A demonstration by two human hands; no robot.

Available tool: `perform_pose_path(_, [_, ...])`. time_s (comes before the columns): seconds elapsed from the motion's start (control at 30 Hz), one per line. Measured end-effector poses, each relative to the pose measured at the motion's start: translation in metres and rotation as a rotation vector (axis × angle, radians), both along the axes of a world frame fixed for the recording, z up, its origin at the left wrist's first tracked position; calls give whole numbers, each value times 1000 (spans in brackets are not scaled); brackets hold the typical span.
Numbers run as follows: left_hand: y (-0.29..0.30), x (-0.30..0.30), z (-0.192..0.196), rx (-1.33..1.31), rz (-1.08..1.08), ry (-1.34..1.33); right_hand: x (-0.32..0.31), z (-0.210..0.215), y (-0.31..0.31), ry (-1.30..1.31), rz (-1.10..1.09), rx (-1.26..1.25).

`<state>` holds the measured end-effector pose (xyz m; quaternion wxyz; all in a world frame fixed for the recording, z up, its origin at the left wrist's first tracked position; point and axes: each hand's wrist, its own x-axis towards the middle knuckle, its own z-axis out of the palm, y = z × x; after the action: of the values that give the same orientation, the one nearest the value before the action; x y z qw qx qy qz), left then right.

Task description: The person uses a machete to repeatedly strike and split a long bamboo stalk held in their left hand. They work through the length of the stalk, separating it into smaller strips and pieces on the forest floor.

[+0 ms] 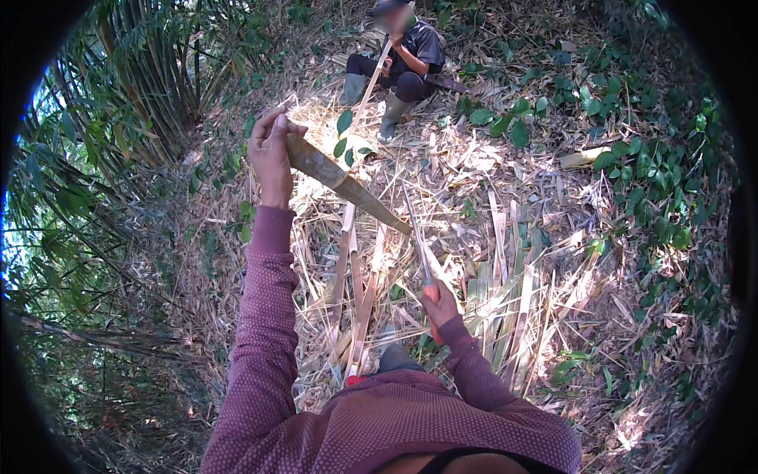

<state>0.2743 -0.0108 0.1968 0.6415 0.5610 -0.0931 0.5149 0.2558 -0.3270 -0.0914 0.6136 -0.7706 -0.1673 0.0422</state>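
Forest ground littered with dry leaves and split cane is spreading out below me, with green bamboo stalks (150, 71) crowding the left edge. My left hand (271, 150) is reaching up and out at the end of a maroon sleeve (264, 316), its fingers wrapping tight around the upper end of a bamboo strip (347, 188). That strip is running long and flat, slanting from upper left down to lower right, its lower end pointing toward my other hand. There I am seeing my right hand (439, 310) closing firmly around the handle of a knife (418, 237), whose thin blade is pointing up and slightly left, meeting the strip's lower end. Pale split bamboo slats (505, 292) are lying beneath both hands. Farther off, top centre, another person (399, 67) is sitting on the ground holding a pale stick.
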Motion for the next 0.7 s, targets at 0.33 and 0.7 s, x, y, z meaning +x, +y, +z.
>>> perform_pose_path(0.33, [10, -22, -27, 20, 43, -26, 15, 58, 88, -132, 77, -310])
perform_pose_path(0.7, [53, -58, -67, -123, 180, -62, 46, 13, 113, -99, 173, -509])
